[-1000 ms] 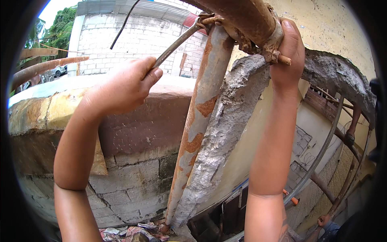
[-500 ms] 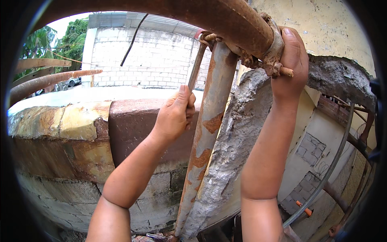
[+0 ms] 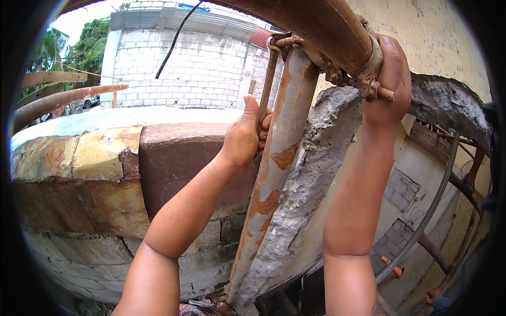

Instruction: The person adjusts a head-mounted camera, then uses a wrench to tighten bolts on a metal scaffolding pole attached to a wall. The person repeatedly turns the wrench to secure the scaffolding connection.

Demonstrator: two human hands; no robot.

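The left hand (image 3: 243,136) is wrapped around a thin rusty rod (image 3: 265,89) beside the upright rusty pipe (image 3: 276,158). At two o'clock, the right hand (image 3: 389,87) grips the rusty clamp (image 3: 369,68) under the upper pipe (image 3: 316,23).

Just right of your left hand (image 3: 245,137), closed around the thin rod (image 3: 267,79), the rusty upright pipe (image 3: 279,158) rises from the rubble-strewn ground (image 3: 195,305) well below your grip. At its top it carries the thick horizontal pipe (image 3: 316,26), joined by the rusted clamp (image 3: 369,68) that your right hand (image 3: 390,84) wraps. A rough concrete slab (image 3: 305,179) leans against the upright's right side, between your forearms.
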